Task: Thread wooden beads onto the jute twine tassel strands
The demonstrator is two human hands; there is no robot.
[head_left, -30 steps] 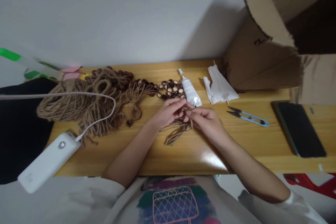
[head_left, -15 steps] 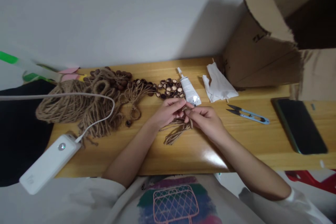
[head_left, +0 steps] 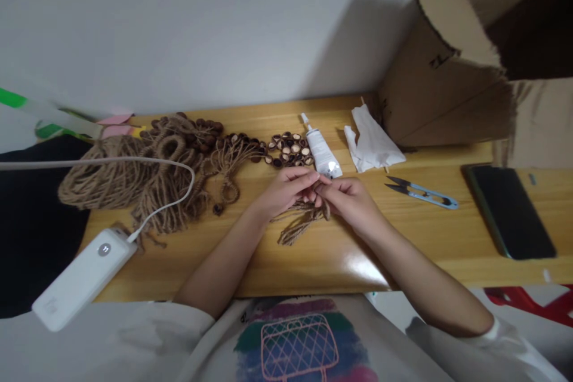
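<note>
Both hands meet over the middle of the table, thumbs and fingertips pinched on a brown twine cord [head_left: 299, 228]. My left hand [head_left: 290, 192] is closed on the upper part of the cord. Beside it, my right hand [head_left: 351, 203] is closed on the same cord, a loop of it showing below the fingers. Loose strands hang down onto the wood. Fingers hide the spot where the cord is gripped. Just beyond the fingertips lie a white glue tube [head_left: 323, 152] with a nozzle and a cluster of cut brown nut-shell pieces [head_left: 289, 149].
A heap of twine [head_left: 111, 170] with brown beads lies on the left, near a white power bank [head_left: 85, 280] with a cable. To the right are blue thread snips [head_left: 423, 193], white tissue [head_left: 376, 140], a phone [head_left: 510, 212] and a cardboard box [head_left: 447, 95].
The hands keep nearly the same place, with only slight finger movement on the cord. The whole view has shifted very slightly.
</note>
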